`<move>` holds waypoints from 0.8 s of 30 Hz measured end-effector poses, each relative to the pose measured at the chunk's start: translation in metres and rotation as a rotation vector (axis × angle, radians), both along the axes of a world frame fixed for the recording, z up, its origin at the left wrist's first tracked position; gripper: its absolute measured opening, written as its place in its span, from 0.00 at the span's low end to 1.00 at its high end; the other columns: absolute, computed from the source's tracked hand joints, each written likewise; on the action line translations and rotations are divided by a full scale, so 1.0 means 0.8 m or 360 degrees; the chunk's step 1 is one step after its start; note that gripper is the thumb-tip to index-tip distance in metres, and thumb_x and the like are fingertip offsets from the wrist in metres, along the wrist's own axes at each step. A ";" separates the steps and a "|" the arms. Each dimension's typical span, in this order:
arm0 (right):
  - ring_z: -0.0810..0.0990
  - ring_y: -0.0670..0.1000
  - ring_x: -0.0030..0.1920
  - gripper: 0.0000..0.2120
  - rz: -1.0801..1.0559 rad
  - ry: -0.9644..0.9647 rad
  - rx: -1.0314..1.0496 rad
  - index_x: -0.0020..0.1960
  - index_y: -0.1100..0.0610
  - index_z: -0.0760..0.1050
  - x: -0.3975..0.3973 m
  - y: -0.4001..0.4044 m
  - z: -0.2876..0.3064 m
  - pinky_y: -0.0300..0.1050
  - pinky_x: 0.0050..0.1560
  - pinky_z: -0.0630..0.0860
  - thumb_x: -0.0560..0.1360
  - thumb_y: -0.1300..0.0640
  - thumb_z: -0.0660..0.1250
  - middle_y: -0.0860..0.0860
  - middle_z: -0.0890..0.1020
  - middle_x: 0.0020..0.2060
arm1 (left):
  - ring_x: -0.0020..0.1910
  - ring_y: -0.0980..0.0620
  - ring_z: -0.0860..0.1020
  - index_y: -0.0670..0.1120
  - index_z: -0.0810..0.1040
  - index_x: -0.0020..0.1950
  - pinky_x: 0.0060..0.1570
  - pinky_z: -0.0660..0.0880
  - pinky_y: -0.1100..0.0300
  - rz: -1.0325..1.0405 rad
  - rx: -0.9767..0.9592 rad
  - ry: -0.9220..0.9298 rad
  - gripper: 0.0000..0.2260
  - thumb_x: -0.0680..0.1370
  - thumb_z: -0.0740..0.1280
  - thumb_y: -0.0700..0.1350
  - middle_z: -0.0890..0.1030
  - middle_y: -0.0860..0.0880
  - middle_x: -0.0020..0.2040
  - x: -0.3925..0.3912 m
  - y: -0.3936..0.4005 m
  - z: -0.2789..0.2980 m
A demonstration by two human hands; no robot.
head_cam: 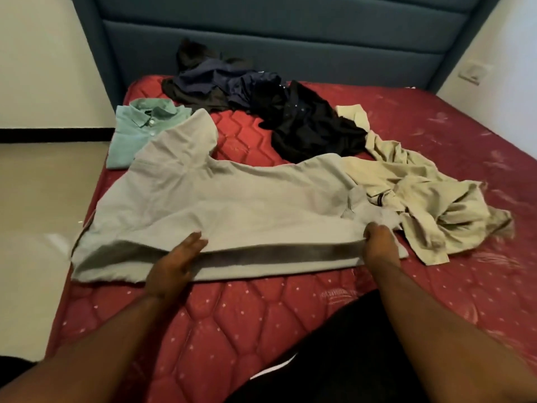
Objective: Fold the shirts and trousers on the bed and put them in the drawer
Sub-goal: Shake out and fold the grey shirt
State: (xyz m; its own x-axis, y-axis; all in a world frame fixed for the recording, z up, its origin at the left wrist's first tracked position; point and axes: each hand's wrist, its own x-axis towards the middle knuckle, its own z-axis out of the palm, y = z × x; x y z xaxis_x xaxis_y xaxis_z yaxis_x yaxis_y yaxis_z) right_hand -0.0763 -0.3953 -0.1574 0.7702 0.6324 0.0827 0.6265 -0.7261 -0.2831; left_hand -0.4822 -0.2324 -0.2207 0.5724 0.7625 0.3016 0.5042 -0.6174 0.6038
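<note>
A grey polo shirt [232,199] lies spread sideways across the red mattress [261,315], its near long edge turned over in a fold. My left hand [174,263] holds that folded edge near the middle, thumb underneath and fingers on top. My right hand [377,245] pinches the same edge by the collar end. A folded green shirt [136,132] sits at the far left. A beige garment [421,199] lies crumpled to the right. Black clothes [308,123] and navy clothes [220,82] are heaped further back.
A blue padded headboard [276,39] closes off the far end of the bed. The mattress's left edge drops to a pale floor [43,199]. A wall switch [472,72] is at the upper right. No drawer is in view.
</note>
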 end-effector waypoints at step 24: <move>0.57 0.61 0.76 0.25 0.1093 -0.0173 -0.0314 0.75 0.52 0.64 -0.170 0.105 -0.001 0.63 0.72 0.54 0.78 0.51 0.55 0.56 0.60 0.76 | 0.61 0.44 0.78 0.37 0.81 0.58 0.66 0.60 0.76 0.0700 0.0004 -0.0288 0.18 0.71 0.68 0.24 0.79 0.43 0.61 -0.073 -0.039 -0.007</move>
State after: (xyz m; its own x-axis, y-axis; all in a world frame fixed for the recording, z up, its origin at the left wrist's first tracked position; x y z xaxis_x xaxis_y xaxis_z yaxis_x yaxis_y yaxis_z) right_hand -0.2126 -0.3109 -0.1583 0.1877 0.9818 -0.0295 0.9770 -0.1897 -0.0976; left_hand -0.5405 -0.2638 -0.2259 0.1335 0.9199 0.3687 0.6049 -0.3703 0.7049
